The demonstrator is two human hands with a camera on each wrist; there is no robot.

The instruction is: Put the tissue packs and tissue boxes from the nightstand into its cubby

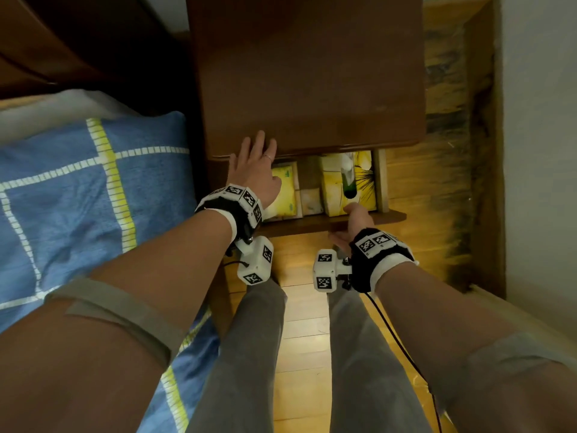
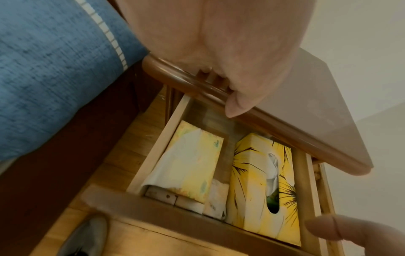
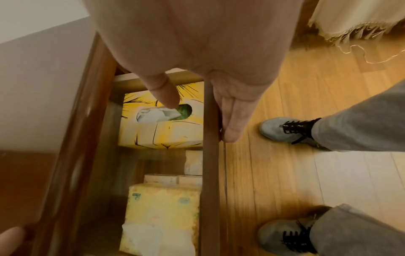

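A: What is seen nearest?

B: The right hand (image 1: pixel 351 225) is placed on the drawer front (image 1: pixel 368 218). Its fingers (image 3: pixel 232 119) are laid straight down the outer face and the thumb (image 3: pixel 163 91) is hooked over the top edge, above the tissue box (image 1: pixel 346 182). The front is pinched in this way, probably so that the drawer can be pushed in.

A: And the left hand?

B: The left hand (image 1: pixel 254 168) is held a little farther, over the front edge of the nightstand (image 1: pixel 309 76). Its fingers are spread and straight and nothing is grasped. Whether the top is really touched cannot be told. It seems the stand is meant to be steadied.

A: Where are the tissues kept?

B: All are lying inside the open drawer. The box with a tissue standing out is set at the right side. A yellow pack (image 2: pixel 192 162) is laid at the left, upon small packs (image 2: pixel 215 199) near the front. The top of the nightstand is bare of tissues, so the task is judged almost finished.

A: What is beyond?

B: A blue cover (image 1: pixel 78 195) is seen at the left.
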